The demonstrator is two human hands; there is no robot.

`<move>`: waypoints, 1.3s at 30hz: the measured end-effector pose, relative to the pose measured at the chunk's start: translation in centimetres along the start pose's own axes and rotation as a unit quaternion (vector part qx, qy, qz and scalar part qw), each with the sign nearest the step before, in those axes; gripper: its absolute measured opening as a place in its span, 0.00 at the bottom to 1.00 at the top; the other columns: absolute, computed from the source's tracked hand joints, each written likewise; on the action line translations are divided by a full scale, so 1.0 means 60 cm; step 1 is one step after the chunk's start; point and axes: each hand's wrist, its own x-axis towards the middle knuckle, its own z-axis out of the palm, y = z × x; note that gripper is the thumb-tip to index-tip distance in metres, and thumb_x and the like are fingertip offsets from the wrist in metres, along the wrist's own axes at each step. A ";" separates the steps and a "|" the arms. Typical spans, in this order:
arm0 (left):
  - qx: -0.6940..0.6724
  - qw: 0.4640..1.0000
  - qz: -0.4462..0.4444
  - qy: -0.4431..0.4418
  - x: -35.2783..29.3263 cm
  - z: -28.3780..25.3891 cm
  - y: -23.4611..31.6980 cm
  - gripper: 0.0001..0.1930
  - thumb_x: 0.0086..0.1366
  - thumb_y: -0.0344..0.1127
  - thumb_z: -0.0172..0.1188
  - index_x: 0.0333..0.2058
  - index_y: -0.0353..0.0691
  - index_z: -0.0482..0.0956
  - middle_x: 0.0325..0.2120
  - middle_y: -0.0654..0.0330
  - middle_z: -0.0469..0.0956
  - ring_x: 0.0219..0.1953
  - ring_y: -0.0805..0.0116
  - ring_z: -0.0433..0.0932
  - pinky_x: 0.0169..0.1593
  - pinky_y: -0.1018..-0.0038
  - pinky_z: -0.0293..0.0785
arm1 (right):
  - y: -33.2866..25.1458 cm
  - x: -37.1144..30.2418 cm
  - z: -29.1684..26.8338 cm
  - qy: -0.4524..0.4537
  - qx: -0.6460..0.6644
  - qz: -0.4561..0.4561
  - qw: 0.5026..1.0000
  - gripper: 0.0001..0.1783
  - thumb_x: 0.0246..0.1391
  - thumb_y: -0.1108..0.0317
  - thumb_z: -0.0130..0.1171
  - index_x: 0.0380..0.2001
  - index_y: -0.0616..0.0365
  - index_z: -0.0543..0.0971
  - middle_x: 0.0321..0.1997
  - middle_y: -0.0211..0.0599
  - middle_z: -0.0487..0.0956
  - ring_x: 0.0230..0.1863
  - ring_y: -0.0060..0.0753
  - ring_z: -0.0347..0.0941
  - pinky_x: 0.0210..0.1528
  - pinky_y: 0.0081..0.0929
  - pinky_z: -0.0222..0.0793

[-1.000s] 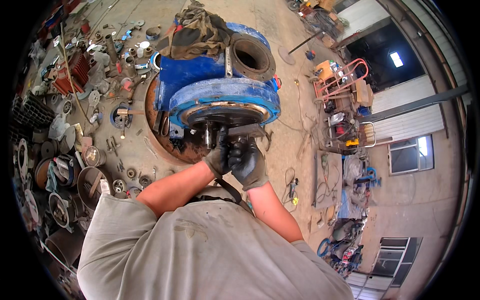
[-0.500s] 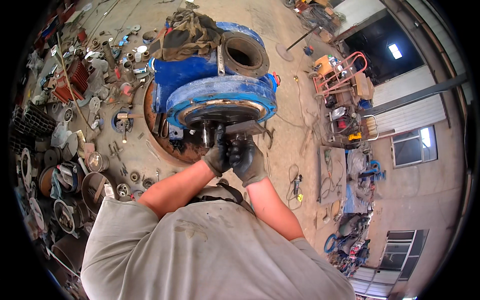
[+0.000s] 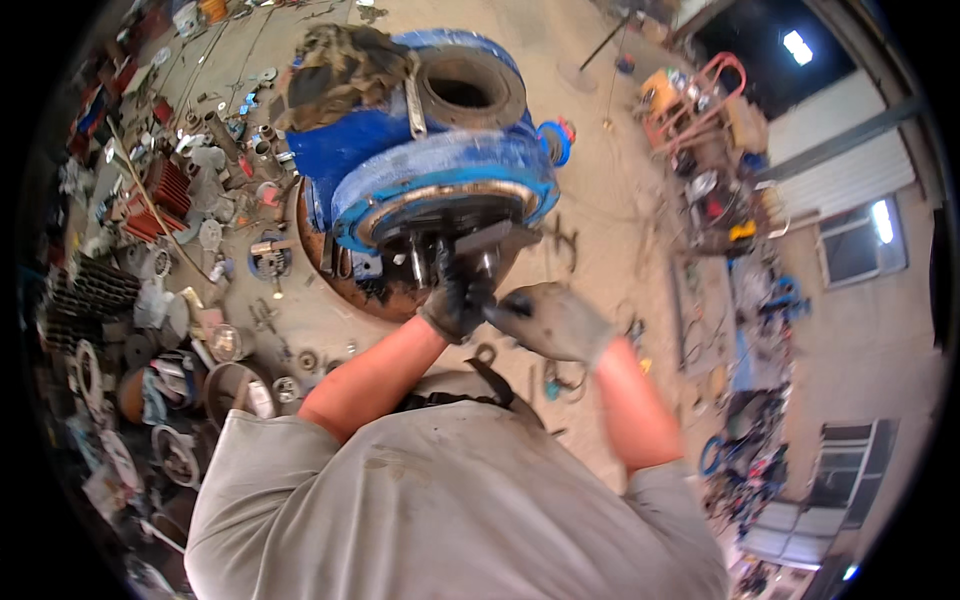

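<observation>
A large blue pump-like casing with a round flanged face stands before me. Below its dark centre, a shiny metal stud and a flat dark metal bar stick out toward me. My left hand, in a dark work glove, is closed just under the bar, one finger stretched up beside the stud; what it grips is hidden. My right hand, gloved too, is turned sideways right of it, fingertips close to the left hand. Its fingers are smeared by motion.
A rusty round base lies under the casing, and a camouflage cloth on top. Metal parts and a hammer litter the floor at left. A red hand cart and a steel plate are at right.
My right hand has come away from beneath the bar, moving right and turning sideways. My left hand stays under the bar. The whole view has shifted slightly.
</observation>
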 end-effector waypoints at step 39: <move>0.310 0.883 0.096 0.339 -0.159 -0.025 -0.232 0.18 0.81 0.35 0.48 0.62 0.36 0.77 0.48 0.59 0.85 0.43 0.72 0.85 0.34 0.80 0.81 | 0.264 -0.048 0.341 0.139 0.364 -0.130 0.912 0.25 0.56 0.59 0.66 0.52 0.62 0.78 0.43 0.56 0.86 0.48 0.61 0.83 0.55 0.49 0.77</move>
